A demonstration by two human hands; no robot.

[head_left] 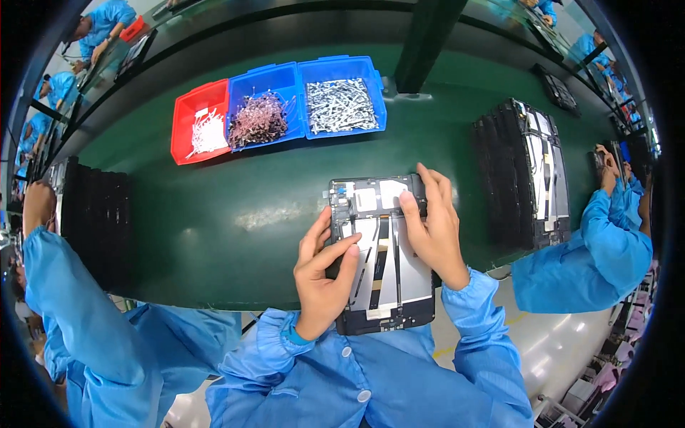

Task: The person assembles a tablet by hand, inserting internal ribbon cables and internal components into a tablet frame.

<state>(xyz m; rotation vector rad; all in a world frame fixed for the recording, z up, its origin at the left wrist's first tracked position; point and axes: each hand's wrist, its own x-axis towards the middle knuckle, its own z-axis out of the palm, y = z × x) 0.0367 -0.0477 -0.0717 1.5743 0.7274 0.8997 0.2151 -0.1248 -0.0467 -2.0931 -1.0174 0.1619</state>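
At the front edge of the bench I have an opened tablet [407, 274], its silver inside, black flat cables and small boards facing up. My left hand [321, 282] grips its left edge. The index fingertip and thumb tip of that hand come close together over the inside, by a cable; whether a small part is between them I cannot tell. My right hand [435, 228] holds the upper right corner, thumb on the white area at the top and fingers around the edge.
Beyond the tablet stand a red bin [182, 132] of white parts, a blue bin [233, 107] of brownish-pink parts and a blue bin [382, 107] of silver-white parts. Tablet stacks rise at right [503, 171] and left [100, 221]. A post [424, 50] stands behind. Co-workers sit on both sides.
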